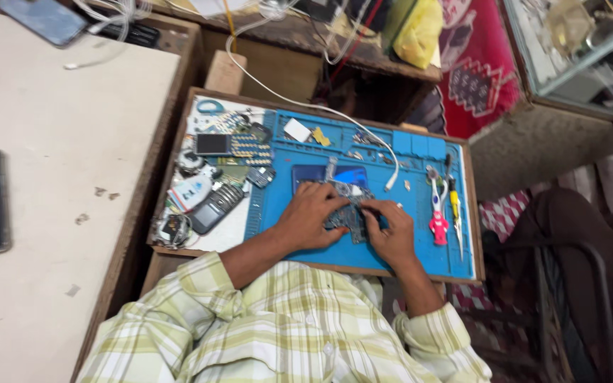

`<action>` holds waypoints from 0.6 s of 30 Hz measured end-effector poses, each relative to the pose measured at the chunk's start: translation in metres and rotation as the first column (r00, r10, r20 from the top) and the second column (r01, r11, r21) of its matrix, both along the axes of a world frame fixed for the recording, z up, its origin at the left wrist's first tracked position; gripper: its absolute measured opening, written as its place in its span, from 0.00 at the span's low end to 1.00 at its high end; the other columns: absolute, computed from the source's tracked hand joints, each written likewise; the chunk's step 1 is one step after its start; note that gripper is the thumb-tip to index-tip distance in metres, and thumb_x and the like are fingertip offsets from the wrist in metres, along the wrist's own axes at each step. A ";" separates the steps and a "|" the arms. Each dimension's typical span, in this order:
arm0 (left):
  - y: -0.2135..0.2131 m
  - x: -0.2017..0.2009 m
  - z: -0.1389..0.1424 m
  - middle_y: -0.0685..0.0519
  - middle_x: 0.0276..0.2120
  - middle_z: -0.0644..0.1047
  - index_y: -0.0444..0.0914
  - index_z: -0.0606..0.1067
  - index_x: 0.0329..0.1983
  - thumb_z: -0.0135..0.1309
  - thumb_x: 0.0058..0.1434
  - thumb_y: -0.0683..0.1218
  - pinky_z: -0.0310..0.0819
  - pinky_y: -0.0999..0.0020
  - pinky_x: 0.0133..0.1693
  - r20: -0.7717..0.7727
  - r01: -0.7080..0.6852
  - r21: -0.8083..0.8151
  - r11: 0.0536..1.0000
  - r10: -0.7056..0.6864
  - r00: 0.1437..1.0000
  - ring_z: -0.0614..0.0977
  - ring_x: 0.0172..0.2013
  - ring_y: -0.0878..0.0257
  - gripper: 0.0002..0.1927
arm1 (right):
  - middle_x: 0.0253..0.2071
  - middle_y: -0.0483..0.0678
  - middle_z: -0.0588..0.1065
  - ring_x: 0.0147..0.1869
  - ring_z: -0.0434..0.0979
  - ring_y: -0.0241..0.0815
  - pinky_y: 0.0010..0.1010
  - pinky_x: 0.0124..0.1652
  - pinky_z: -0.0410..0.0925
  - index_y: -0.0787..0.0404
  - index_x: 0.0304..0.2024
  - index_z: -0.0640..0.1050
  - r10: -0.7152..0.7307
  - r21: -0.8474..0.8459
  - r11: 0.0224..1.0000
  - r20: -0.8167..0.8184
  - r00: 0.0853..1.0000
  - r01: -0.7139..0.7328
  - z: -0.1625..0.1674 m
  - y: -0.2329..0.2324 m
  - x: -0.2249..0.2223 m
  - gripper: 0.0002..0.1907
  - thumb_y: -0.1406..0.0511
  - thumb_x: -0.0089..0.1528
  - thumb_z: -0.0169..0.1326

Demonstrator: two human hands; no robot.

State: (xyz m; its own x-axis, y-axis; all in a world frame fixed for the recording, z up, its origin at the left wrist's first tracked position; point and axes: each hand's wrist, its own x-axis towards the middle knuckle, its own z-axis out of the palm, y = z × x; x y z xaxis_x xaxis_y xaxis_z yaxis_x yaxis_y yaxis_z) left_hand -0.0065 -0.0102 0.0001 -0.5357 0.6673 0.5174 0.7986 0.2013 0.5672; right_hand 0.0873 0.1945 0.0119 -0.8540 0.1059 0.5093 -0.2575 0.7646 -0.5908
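Circuit board (345,216): light, stiff, fragile, best held by edges; left hand (310,216) pressing it flat; right hand (391,230) pinching a small tool, on blue mat (278,206).

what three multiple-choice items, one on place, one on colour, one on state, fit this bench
1. Where do the red and yellow handled tools lie?
A. right edge of the mat
B. on the white table
C. on the floor

2. What colour is the rubber work mat?
A. green
B. blue
C. black

3. How are both hands placed?
A. raised in the air
B. in the lap
C. down on a small circuit board

Key: 1 A, they lie along the mat's right side. 2 B, the mat is bright blue. 3 C, left hand and right hand press on the board.
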 end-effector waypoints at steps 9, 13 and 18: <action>-0.007 -0.001 0.001 0.48 0.42 0.74 0.38 0.79 0.51 0.70 0.47 0.55 0.63 0.53 0.54 -0.011 -0.007 -0.033 0.999 0.006 1.000 0.74 0.48 0.49 0.29 | 0.38 0.51 0.81 0.40 0.83 0.47 0.34 0.41 0.74 0.61 0.42 0.82 -0.027 0.002 1.000 0.029 0.999 0.027 -0.007 -0.008 0.001 0.07 0.71 0.60 0.62; -0.007 0.002 -0.001 0.48 0.43 0.75 0.38 0.79 0.51 0.71 0.47 0.54 0.64 0.52 0.53 -0.008 -0.003 0.004 1.000 0.003 1.000 0.75 0.48 0.49 0.29 | 0.41 0.52 0.81 0.44 0.82 0.49 0.36 0.44 0.73 0.61 0.42 0.82 -0.002 0.020 1.000 -0.002 1.000 0.002 -0.009 -0.008 0.002 0.08 0.72 0.60 0.62; 0.000 0.005 0.000 0.47 0.43 0.75 0.38 0.79 0.49 0.71 0.45 0.53 0.66 0.51 0.50 -0.045 0.003 0.063 0.998 0.000 0.999 0.76 0.47 0.47 0.29 | 0.43 0.54 0.80 0.50 0.82 0.51 0.38 0.49 0.74 0.63 0.41 0.80 0.057 -0.031 0.998 -0.096 0.994 -0.061 -0.009 -0.003 0.006 0.06 0.72 0.61 0.61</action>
State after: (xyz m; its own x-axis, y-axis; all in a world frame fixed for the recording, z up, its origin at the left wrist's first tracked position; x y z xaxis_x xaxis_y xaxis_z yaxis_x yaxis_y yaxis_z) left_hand -0.0011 -0.0098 -0.0003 -0.5097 0.6334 0.5822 0.8240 0.1648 0.5421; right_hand 0.0935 0.1912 0.0025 -0.8070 0.0753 0.5858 -0.3581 0.7264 -0.5867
